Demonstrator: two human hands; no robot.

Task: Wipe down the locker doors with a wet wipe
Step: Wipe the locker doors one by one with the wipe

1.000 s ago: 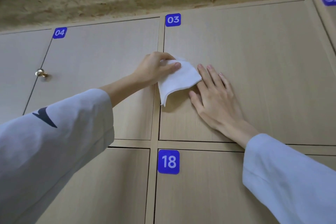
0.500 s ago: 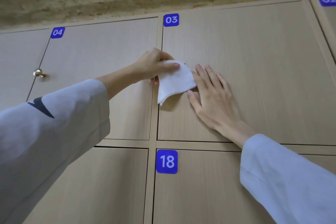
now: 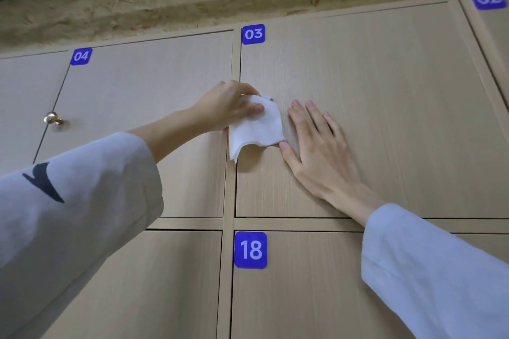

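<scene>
1. The left hand (image 3: 228, 107) grips a white wet wipe (image 3: 256, 129) — thumb curled over its front, the other fingers bent behind its top edge.
2. The wet wipe is folded and pressed against the left edge of the locker door (image 3: 371, 118) marked 03, just beside the vertical frame strip (image 3: 230, 187) that separates it from the door marked 04 (image 3: 143, 96).
3. The lower left corner of the wipe hangs loose, overlapping the frame strip and casting a shadow on the wood.
4. The right hand (image 3: 316, 146) lies flat on the same 03 door, fingers straight and slightly spread, holding nothing.
5. The wipe sits between the 2 hands: the left hand covers its upper left part, and the right thumb tip touches, or very nearly touches, its lower right corner — I cannot tell which.
6. Both arms wear loose pale sleeves; the left sleeve (image 3: 68, 215) carries a dark mark.
7. A blue label reading 03 (image 3: 253, 34) sits at the door's top left corner, above the wipe.
8. A brass knob (image 3: 52, 118) sticks out on the door to the left of 04, well apart from both hands.
9. Below the wiped door, a blue label reads 18 (image 3: 250, 250).
</scene>
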